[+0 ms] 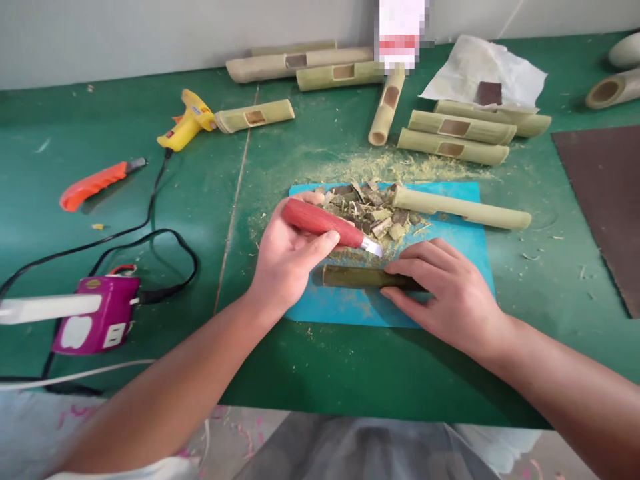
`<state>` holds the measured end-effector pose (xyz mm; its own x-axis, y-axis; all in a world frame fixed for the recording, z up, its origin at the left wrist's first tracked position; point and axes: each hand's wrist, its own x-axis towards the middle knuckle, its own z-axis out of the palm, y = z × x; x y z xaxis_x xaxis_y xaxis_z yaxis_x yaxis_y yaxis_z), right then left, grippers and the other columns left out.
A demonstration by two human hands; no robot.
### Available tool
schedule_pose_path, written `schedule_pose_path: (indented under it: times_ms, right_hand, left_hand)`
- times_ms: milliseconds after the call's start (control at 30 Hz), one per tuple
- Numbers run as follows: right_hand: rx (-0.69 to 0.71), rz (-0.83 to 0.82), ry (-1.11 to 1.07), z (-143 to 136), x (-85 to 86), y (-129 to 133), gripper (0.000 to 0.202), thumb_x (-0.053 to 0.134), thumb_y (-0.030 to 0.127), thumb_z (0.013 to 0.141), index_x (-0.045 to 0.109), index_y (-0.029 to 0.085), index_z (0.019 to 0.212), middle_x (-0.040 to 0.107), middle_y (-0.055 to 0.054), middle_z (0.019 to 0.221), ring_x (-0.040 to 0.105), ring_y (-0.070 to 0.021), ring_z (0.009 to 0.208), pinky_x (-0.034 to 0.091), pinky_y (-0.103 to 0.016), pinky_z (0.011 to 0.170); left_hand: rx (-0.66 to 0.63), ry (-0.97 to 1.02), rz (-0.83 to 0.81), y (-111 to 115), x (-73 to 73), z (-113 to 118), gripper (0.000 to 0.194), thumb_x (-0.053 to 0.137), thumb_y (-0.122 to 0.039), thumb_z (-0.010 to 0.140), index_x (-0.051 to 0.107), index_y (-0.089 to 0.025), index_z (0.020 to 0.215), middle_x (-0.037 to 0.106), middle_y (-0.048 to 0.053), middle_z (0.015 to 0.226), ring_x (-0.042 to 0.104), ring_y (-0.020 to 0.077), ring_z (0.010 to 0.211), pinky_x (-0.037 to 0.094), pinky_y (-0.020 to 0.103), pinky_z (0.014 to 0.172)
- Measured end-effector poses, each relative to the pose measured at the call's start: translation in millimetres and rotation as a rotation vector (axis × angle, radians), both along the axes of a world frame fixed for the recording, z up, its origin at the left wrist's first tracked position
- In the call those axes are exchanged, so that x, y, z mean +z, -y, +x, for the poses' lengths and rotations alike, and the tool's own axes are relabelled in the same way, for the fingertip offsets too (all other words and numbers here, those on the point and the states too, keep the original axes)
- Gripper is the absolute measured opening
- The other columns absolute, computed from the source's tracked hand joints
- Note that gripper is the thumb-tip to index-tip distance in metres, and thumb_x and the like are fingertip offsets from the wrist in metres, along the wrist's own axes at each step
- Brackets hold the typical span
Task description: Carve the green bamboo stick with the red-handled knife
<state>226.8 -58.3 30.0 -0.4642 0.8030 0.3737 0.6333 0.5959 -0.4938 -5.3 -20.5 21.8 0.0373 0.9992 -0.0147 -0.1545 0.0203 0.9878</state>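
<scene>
On the far left, a purple power strip is showing no readable label. The left hand is gripping a red-handled knife, fingers closed, while the right hand is pressing flat-fingered on a dark bamboo piece lying on the blue mat.

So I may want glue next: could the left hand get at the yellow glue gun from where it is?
Probably yes. The left hand holds the red-handled knife, so it isn't free, but only bare green table lies between it and the glue gun.
</scene>
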Motion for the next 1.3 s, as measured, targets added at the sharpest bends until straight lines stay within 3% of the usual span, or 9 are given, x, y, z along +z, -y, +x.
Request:
schedule_pose_path:
  times_ms: [267,467,800,1100,1300]
  right_hand:
    - [-0.002,-0.010,0.029,0,4.7,2,0.012,0.073,0.022,0.091,0.070,0.019,0.103,0.075,-0.007,0.095,0.065,-0.0197,0.081,0.058,-0.038,0.071]
    - [0.010,-0.001,0.054,0,7.1,2,0.015,0.074,0.021,0.090,0.069,0.017,0.104,0.074,-0.008,0.095,0.064,-0.0189,0.081,0.057,-0.036,0.071]
    - [0.015,0.030,0.036,0,6.2,2,0.013,0.075,0.021,0.090,0.068,0.022,0.102,0.075,-0.006,0.094,0.066,-0.0192,0.079,0.059,-0.037,0.069]
    - [0.039,0.096,0.064,1,2.6,7,0.008,0.073,0.020,0.090,0.069,0.019,0.097,0.075,-0.007,0.092,0.067,-0.0193,0.077,0.058,-0.036,0.067]
    - [0.024,0.120,0.098,0,1.0,11,0.014,0.073,0.020,0.090,0.064,0.018,0.101,0.075,-0.008,0.094,0.065,-0.0213,0.079,0.055,-0.037,0.069]
  left_hand:
    - [-0.036,0.055,-0.040,2,3.0,5,0.056,0.084,-0.028,0.083,0.052,-0.027,0.129,0.069,0.003,0.098,0.073,0.0199,0.083,0.063,0.035,0.077]
    - [-0.064,0.078,-0.032,3,4.2,7,0.063,0.084,-0.028,0.081,0.050,-0.028,0.135,0.069,0.003,0.100,0.073,0.0229,0.089,0.064,0.044,0.087]
    - [-0.046,0.089,-0.028,-2,-0.3,14,0.064,0.083,-0.026,0.078,0.050,-0.031,0.133,0.067,0.002,0.098,0.072,0.0216,0.085,0.063,0.042,0.083]
    - [-0.126,0.033,0.134,1,9.5,25,0.073,0.084,-0.023,0.076,0.041,-0.030,0.134,0.070,-0.003,0.083,0.073,0.0207,0.075,0.063,0.040,0.077]
    - [-0.151,-0.038,0.197,4,14.7,24,0.072,0.083,-0.025,0.080,0.037,-0.030,0.135,0.073,-0.004,0.085,0.075,0.0204,0.075,0.064,0.039,0.078]
